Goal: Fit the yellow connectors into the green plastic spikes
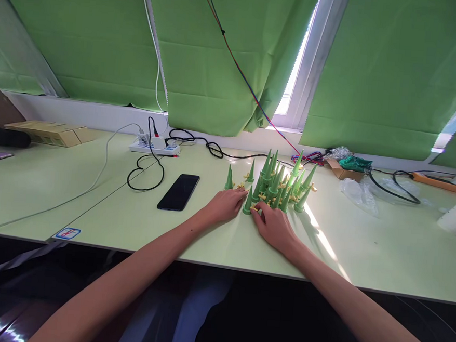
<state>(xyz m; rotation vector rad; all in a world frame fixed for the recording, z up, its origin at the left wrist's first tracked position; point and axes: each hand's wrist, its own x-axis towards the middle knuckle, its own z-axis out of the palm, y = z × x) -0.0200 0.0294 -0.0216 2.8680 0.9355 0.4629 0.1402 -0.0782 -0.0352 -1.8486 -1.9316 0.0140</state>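
Green pointed cones (276,184) stand upright in a dense cluster, with small yellow pieces (262,197) among their bases. My right hand (276,224) is at the cluster's front edge, thumb and forefinger closed on a small yellow piece (254,209) beside the base of the front cone (248,201). Left of that cone, my left hand (228,202) rests low over the table with its fingers curled together; what they hold, if anything, is hidden. Just behind its fingers lies another yellow piece (241,186). Two cones (229,177) stand close together behind my left hand.
A black phone (178,192) lies left of my hands. Behind it are a power strip (155,146) and looped black cable (144,188). To the right sit an open small carton (344,170) and clear plastic bags (361,195). A yellowish box (49,132) is far left.
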